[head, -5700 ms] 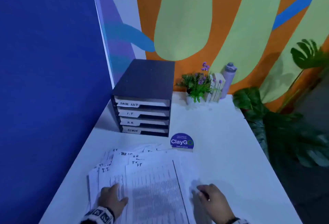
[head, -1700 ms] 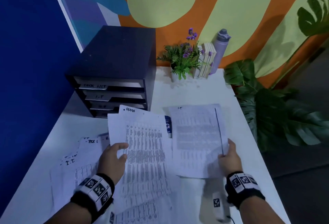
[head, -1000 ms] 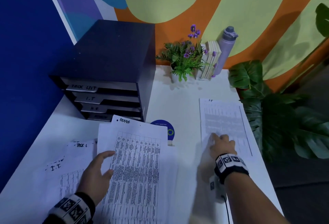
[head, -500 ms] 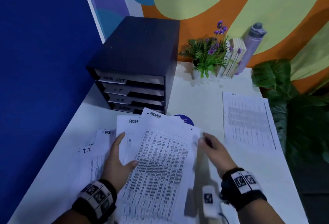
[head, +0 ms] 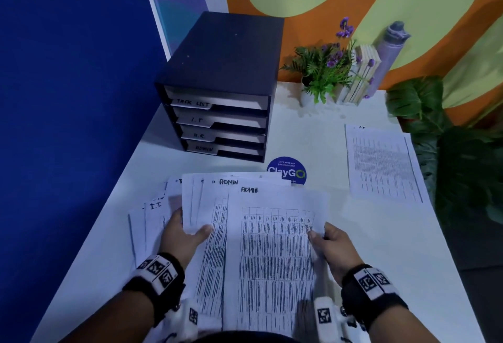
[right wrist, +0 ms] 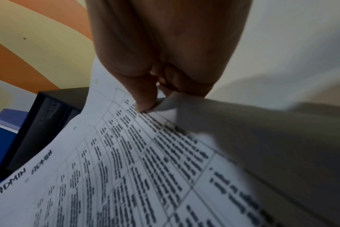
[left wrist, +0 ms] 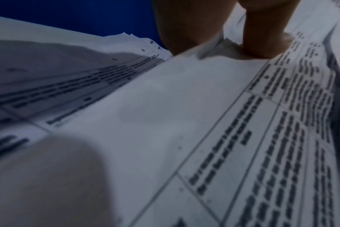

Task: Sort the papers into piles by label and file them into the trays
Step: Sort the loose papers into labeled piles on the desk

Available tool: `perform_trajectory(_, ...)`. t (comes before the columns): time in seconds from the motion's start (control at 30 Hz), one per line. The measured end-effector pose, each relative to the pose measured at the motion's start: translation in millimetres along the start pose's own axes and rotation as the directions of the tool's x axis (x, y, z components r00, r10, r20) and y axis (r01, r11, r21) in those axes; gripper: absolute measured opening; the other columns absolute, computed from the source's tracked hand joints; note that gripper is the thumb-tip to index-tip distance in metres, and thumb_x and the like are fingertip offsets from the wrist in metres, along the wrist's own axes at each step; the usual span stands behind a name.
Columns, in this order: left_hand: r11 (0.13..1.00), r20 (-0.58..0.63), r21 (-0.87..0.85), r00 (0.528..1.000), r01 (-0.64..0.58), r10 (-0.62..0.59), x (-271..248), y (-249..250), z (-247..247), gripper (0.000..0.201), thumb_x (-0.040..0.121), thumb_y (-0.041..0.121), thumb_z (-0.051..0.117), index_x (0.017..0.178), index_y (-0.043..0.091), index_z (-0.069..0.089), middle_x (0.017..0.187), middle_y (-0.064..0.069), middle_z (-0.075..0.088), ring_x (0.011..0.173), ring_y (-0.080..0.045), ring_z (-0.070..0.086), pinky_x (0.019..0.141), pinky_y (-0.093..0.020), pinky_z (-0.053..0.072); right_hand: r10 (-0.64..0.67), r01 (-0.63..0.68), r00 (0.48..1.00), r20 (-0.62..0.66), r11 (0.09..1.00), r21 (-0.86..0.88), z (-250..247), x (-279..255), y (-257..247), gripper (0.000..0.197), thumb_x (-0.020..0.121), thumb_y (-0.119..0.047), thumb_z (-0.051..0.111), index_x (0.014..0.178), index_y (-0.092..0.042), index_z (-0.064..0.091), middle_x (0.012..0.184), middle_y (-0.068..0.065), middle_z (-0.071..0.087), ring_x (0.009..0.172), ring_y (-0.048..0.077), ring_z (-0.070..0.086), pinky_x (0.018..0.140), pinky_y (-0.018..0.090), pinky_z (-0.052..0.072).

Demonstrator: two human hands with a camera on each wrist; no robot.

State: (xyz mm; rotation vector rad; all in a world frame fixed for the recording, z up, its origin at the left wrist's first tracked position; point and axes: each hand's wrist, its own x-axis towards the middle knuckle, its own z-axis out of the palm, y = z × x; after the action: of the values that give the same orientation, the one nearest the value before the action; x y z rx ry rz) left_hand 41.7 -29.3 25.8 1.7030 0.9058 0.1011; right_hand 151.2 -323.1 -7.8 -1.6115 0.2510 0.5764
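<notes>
White table (head: 313, 127), set against a blue wall on the left and an orange-and-green painted wall at the back. Dark tray cabinet (head: 223, 70) at the back left corner, four trays stacked, tabs reading TASK LIST, I.T, H.R, ADMIN from top to bottom. Fanned stack of papers (head: 206, 206) near the front edge, left of centre, corners marked I.T and ADMIN. Top sheet (head: 275, 247) marked ADMIN, printed with a table, partly lifted off the stack. Single sheet (head: 383, 162) marked I.T lying flat near the right edge, well apart from the stack. Potted plant (head: 324, 70), small block of books (head: 362, 75) and grey bottle (head: 389, 53) in a row along the back edge. Round blue sticker (head: 288, 169) between cabinet and stack, its lower part covered by paper. Left hand (head: 182, 236) at the stack's left side, thumb on top, fingers under several sheets. Right hand (head: 332, 247) at the top sheet's right edge, thumb and fingertips (right wrist: 145, 99) pinching that edge. Marker bands on both wrists.
</notes>
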Motion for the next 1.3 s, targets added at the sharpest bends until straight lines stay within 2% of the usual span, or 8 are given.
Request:
perform_trajectory(0.27,0.999,-0.013,-0.040,1.000,-0.001,0.000,0.2,-12.4,-5.2,0.023,0.091,0.025,0.065,0.112,0.029,0.058,0.105,0.012,0.066,0.101,-0.016,0.062,0.092,-0.033,0.047,-0.022,0.022,0.999,-0.026,1.000,0.009,23.0,-19.2,6.1,0.021,0.092,-0.001,0.058,0.097,-0.012,0.075,0.094,0.005,0.076,0.086,0.021,0.066,0.083,0.037,0.051)
perform_trajectory(0.6,0.999,0.057,-0.030,0.998,-0.029,0.031,1.9,-13.5,-14.2,0.026,0.089,0.011,0.065,0.108,0.029,0.060,0.101,0.012,0.068,0.102,-0.018,0.064,0.090,-0.032,0.047,-0.101,0.094,0.994,0.045,0.985,0.144,22.9,-31.6,5.2,0.042,0.089,0.016,0.049,0.116,-0.012,0.066,0.113,0.007,0.072,0.109,0.019,0.066,0.094,0.037,0.047)
perform_trajectory(0.77,0.997,0.133,-0.077,0.991,-0.019,0.029,-1.5,-7.3,-11.1,0.023,0.080,0.047,0.074,0.101,0.041,0.069,0.101,0.017,0.073,0.101,-0.011,0.067,0.093,-0.036,0.051,-0.106,0.095,0.993,0.060,0.982,0.164,28.1,-34.2,2.6,0.041,0.090,0.016,0.049,0.116,-0.012,0.064,0.114,0.006,0.072,0.109,0.019,0.066,0.090,0.032,0.047)
perform_trajectory(0.93,0.985,0.217,-0.143,0.974,0.098,-0.065,-5.6,-9.8,-8.9,0.046,0.091,0.065,0.041,0.123,0.036,0.057,0.135,0.018,0.052,0.129,-0.009,0.041,0.109,-0.039,0.029,-0.091,0.083,0.995,0.035,0.981,0.177,41.0,-32.4,3.7,0.029,0.092,0.011,0.049,0.115,-0.005,0.059,0.113,0.014,0.070,0.113,0.035,0.062,0.099,0.048,0.048)
perform_trajectory(1.03,0.993,0.189,-0.067,0.976,-0.101,0.112,-14.3,5.4,-2.7,0.026,0.098,0.035,0.050,0.124,0.036,0.048,0.129,0.013,0.055,0.127,-0.014,0.049,0.102,-0.033,0.037,-0.194,0.194,0.981,-0.007,0.981,0.023,60.0,-40.8,-16.2,0.029,0.093,0.001,0.054,0.112,-0.021,0.052,0.110,0.010,0.069,0.109,0.033,0.063,0.094,0.047,0.052)
perform_trajectory(1.17,0.945,0.001,-0.144,0.955,-0.293,0.296,-22.8,46.3,-6.2,0.027,0.101,0.027,0.045,0.128,0.025,0.046,0.132,0.001,0.057,0.123,-0.015,0.052,0.103,-0.040,0.043,-0.508,0.507,0.861,-0.023,0.861,-0.032,79.4,-68.5,-69.0,0.066,0.093,0.001,0.054,0.138,-0.038,0.026,0.118,-0.025,0.060,0.103,-0.010,0.059,0.082,0.009,0.047)
perform_trajectory(1.23,0.865,-0.096,-0.258,0.903,-0.430,0.420,-26.9,65.9,-11.0,0.010,0.102,0.027,0.042,0.106,0.026,0.051,0.107,0.002,0.065,0.097,-0.004,0.061,0.084,-0.025,0.050,-0.677,0.673,0.734,-0.048,0.735,-0.085,83.7,-79.8,-85.0,0.069,0.092,0.005,0.054,0.141,-0.030,0.021,0.120,-0.050,0.044,0.107,-0.026,0.046,0.083,-0.001,0.039)
perform_trajectory(1.3,0.809,-0.157,-0.285,0.858,-0.514,0.489,-32.9,78.2,-14.3,0.009,0.100,0.036,0.041,0.099,0.031,0.049,0.095,0.006,0.064,0.081,0.003,0.060,0.070,-0.014,0.049,-0.803,0.775,0.594,-0.051,0.589,-0.230,88.6,-83.4,-87.0,0.068,0.087,0.001,0.054,0.141,-0.028,0.023,0.127,-0.051,0.036,0.110,-0.027,0.043,0.086,-0.001,0.038)
